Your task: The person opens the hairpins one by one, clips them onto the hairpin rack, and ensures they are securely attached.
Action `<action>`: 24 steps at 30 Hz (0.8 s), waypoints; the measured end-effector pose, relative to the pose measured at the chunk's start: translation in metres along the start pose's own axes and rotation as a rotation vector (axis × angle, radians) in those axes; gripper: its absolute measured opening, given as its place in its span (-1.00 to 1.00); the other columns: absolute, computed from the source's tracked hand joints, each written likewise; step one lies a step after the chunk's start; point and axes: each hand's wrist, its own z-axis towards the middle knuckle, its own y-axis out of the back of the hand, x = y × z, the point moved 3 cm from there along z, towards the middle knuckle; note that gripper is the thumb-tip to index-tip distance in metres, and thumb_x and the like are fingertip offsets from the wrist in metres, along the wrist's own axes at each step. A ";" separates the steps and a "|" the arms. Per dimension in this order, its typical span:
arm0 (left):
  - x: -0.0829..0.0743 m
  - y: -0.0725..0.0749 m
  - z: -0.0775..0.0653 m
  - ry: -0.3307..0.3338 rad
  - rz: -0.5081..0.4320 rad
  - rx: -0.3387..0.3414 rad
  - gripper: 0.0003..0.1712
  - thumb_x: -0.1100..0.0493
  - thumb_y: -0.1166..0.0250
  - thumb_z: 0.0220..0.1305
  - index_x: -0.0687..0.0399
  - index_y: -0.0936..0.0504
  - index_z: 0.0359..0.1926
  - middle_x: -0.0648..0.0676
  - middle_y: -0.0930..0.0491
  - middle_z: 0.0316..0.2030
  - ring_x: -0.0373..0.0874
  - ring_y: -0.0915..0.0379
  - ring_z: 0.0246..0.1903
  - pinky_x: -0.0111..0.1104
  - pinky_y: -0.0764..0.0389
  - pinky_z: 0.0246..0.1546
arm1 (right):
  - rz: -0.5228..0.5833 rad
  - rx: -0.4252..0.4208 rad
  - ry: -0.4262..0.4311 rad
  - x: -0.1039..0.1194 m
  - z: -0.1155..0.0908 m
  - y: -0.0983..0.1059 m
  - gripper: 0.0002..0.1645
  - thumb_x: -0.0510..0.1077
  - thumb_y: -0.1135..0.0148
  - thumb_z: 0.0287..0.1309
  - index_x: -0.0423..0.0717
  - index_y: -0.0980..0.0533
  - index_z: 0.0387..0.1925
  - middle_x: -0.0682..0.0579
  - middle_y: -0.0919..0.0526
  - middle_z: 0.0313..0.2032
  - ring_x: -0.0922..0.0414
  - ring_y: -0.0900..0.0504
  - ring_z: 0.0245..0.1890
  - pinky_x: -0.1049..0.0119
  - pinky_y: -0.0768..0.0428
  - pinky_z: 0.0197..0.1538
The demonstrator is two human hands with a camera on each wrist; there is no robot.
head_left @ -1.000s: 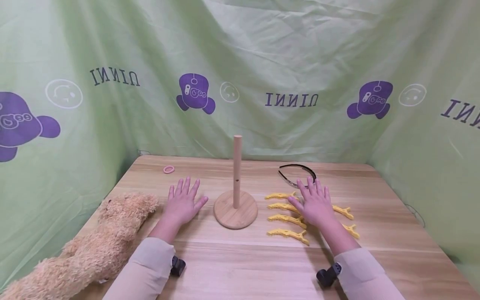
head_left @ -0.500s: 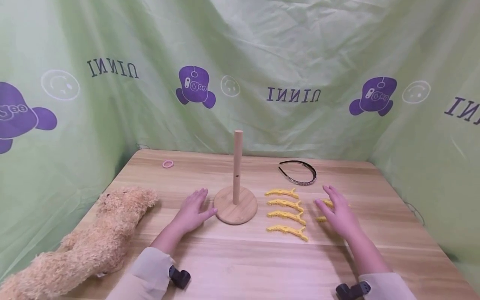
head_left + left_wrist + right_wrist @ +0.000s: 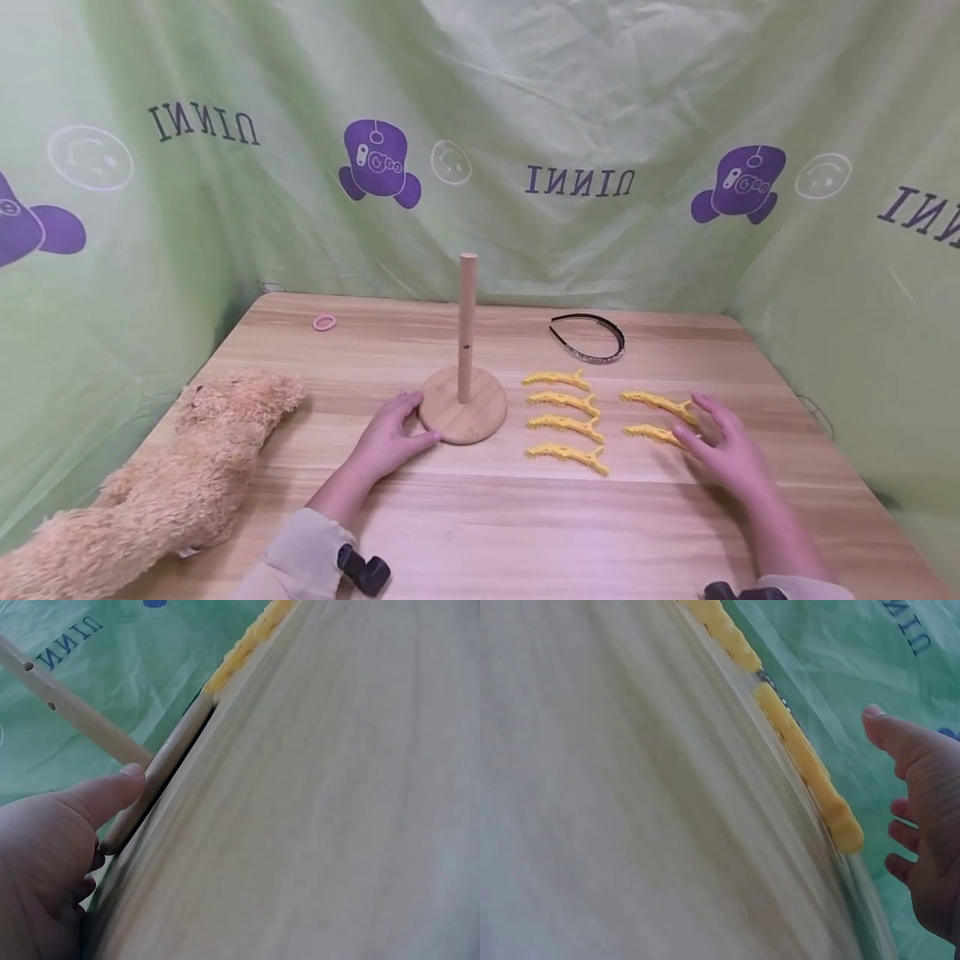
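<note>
Along the rim of the pale wooden stand with a round disc base and an upright dowel [image 3: 465, 367], from about half past seven to nine o'clock, we have our left hand [image 3: 390, 435], its thumb and forefinger wide apart at the edge of the disc; how firmly they press we cannot tell. Our right hand [image 3: 726, 457] is also spread wide, with nothing held, and two curved yellow hair clips [image 3: 657, 404] lie between nine and ten o'clock from it, their forked ends next to its thumb and forefinger; the right wrist view shows us a gap between thumb and clip. Smooth, fine-grained wood forms the stand, a small dark hole piercing the round dowel, whose long axis rises straight to twelve o'clock. Ridged and matte, the clips point their slender ends just past nine o'clock and their forks just past three, as do four matching yellow clips [image 3: 564, 427] in a column at three o'clock from the stand. At two o'clock from it we see a black hoop headband with a glittering side [image 3: 596, 360], its tips toward nine; at ten, a small pink ring [image 3: 325, 328]. Between eight and nine, a shaggy tan plush toy [image 3: 180, 475] slants toward two o'clock on our wood-grained table [image 3: 480, 533]. Across twelve o'clock hangs a creased green curtain with purple prints [image 3: 480, 83].
</note>
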 end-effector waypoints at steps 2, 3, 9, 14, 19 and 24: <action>0.001 -0.001 0.001 -0.003 0.014 -0.008 -0.11 0.02 -0.46 0.09 0.40 -0.35 0.33 0.41 -0.32 0.34 0.32 -0.08 0.43 0.13 -0.12 0.46 | -0.020 0.013 -0.008 -0.007 -0.002 0.003 -0.02 0.20 -0.20 0.27 -0.23 -0.05 0.48 -0.53 -0.05 0.40 -0.55 -0.07 0.32 -0.57 -0.13 0.19; 0.001 -0.001 0.001 -0.004 0.022 -0.012 -0.12 0.03 -0.47 0.09 0.40 -0.36 0.32 0.41 -0.33 0.33 0.33 -0.09 0.42 0.13 -0.13 0.45 | -0.024 0.019 -0.012 -0.009 -0.003 0.005 0.00 0.20 -0.22 0.25 -0.24 -0.06 0.48 -0.54 -0.07 0.38 -0.56 -0.10 0.30 -0.56 -0.16 0.18; 0.002 -0.001 0.002 0.005 0.029 -0.021 -0.15 0.04 -0.47 0.08 0.39 -0.38 0.31 0.40 -0.35 0.33 0.32 -0.12 0.41 0.12 -0.14 0.45 | 0.000 0.084 -0.026 -0.022 -0.009 0.010 0.06 0.14 -0.35 0.14 -0.40 -0.10 0.41 -0.56 -0.18 0.32 -0.52 -0.21 0.26 -0.47 -0.20 0.24; 0.004 -0.002 0.002 -0.003 0.035 -0.022 -0.15 0.03 -0.47 0.09 0.39 -0.38 0.31 0.41 -0.35 0.32 0.32 -0.13 0.41 0.12 -0.15 0.45 | 0.001 0.121 -0.020 -0.027 -0.011 0.009 0.02 0.12 -0.41 0.08 -0.40 -0.20 0.35 -0.55 -0.26 0.28 -0.52 -0.19 0.26 -0.48 -0.14 0.24; 0.002 -0.001 0.001 0.002 0.042 -0.011 -0.14 0.02 -0.46 0.10 0.39 -0.37 0.31 0.41 -0.33 0.33 0.32 -0.13 0.41 0.12 -0.14 0.45 | -0.077 0.112 0.009 -0.027 -0.010 0.007 -0.08 0.15 -0.39 0.09 -0.37 -0.31 0.29 -0.53 -0.34 0.24 -0.51 -0.25 0.23 -0.46 -0.19 0.21; 0.001 -0.001 0.001 -0.003 0.048 -0.009 -0.15 0.04 -0.45 0.11 0.40 -0.37 0.31 0.41 -0.33 0.33 0.32 -0.13 0.41 0.12 -0.14 0.45 | -0.110 0.091 0.024 -0.028 -0.009 0.007 -0.19 0.11 -0.35 0.15 -0.39 -0.38 0.22 -0.53 -0.39 0.20 -0.49 -0.30 0.20 -0.42 -0.26 0.19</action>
